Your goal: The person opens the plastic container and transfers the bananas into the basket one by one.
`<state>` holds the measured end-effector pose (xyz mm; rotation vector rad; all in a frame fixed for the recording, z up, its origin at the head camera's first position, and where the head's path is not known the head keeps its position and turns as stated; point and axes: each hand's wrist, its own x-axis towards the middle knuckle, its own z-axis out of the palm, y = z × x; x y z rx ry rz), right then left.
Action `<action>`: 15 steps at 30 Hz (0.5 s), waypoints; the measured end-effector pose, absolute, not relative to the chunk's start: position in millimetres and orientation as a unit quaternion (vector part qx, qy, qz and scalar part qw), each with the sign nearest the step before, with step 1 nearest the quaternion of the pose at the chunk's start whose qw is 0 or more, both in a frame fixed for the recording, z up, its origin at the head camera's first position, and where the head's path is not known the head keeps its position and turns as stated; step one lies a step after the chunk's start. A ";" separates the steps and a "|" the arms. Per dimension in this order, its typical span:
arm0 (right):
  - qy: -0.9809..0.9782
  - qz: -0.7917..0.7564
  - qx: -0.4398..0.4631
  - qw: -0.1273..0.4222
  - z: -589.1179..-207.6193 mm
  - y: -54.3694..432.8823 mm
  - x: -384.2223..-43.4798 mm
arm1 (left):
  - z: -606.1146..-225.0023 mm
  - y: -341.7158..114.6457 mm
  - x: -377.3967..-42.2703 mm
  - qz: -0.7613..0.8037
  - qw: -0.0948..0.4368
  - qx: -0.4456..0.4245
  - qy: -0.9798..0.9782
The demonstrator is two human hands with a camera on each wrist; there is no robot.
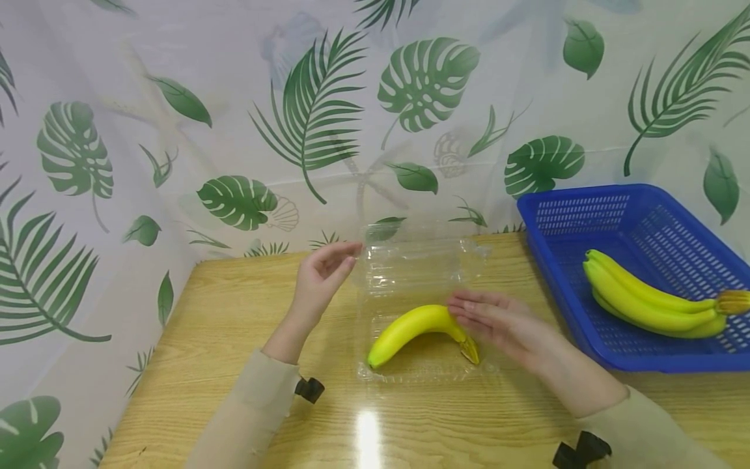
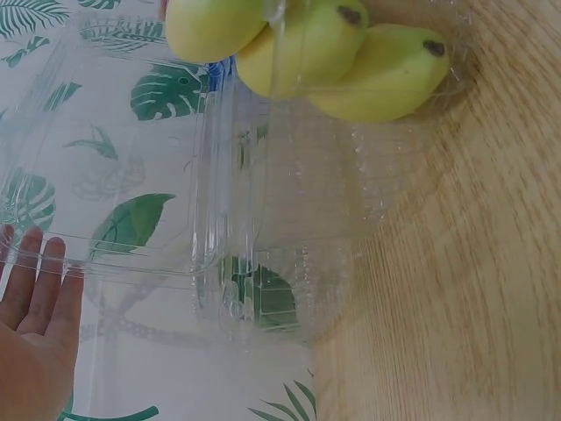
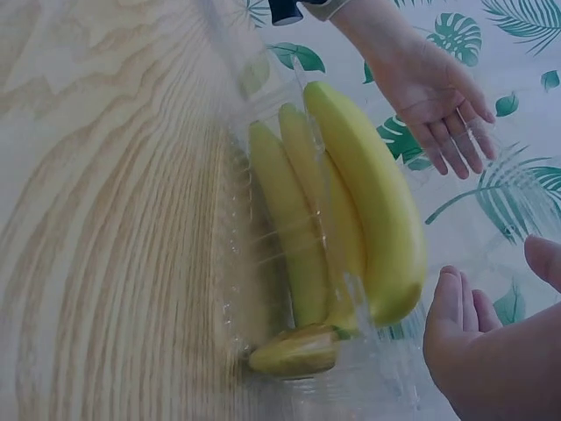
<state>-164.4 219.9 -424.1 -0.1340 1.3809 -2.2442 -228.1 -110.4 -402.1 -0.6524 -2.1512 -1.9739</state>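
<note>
A transparent plastic clamshell box lies unfolded on the table, its lid standing up at the back. A yellow banana bunch sits in the box's base; both wrist views show several fruits, and their stem end points to the right in the head view. My left hand is at the lid's left edge, fingers extended, fingertips overlapping that edge in the left wrist view. Beside the bunch's right end, my right hand is held with straight fingers and grips nothing.
At the right stands a blue plastic basket holding another banana bunch. A leaf-patterned sheet hangs behind the wooden table and along its left side. Black wrist mounts are on both sleeves.
</note>
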 end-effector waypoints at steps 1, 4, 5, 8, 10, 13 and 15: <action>0.507 -0.824 -0.048 0.247 -425.0 220.3 -165.1 | -402.2 -110.5 -228.2 -0.658 0.074 -0.217 -0.718; 0.520 -0.819 -0.047 0.237 -428.1 220.8 -166.6 | -402.9 -111.1 -228.9 -0.656 0.073 -0.216 -0.719; 0.526 -0.817 -0.047 0.234 -429.0 220.6 -167.1 | -403.0 -111.2 -228.9 -0.656 0.073 -0.217 -0.720; 0.550 -0.804 -0.050 0.221 -431.6 219.1 -168.6 | -403.4 -111.3 -229.1 -0.657 0.072 -0.215 -0.719; 0.569 -0.793 -0.052 0.212 -432.4 218.1 -169.5 | -403.1 -111.0 -228.8 -0.658 0.071 -0.214 -0.718; 0.596 -0.776 -0.051 0.201 -432.5 216.5 -170.0 | -402.9 -110.7 -228.7 -0.661 0.071 -0.214 -0.716; 0.605 -0.770 -0.049 0.197 -432.6 216.4 -170.5 | -403.0 -110.7 -228.8 -0.660 0.072 -0.214 -0.716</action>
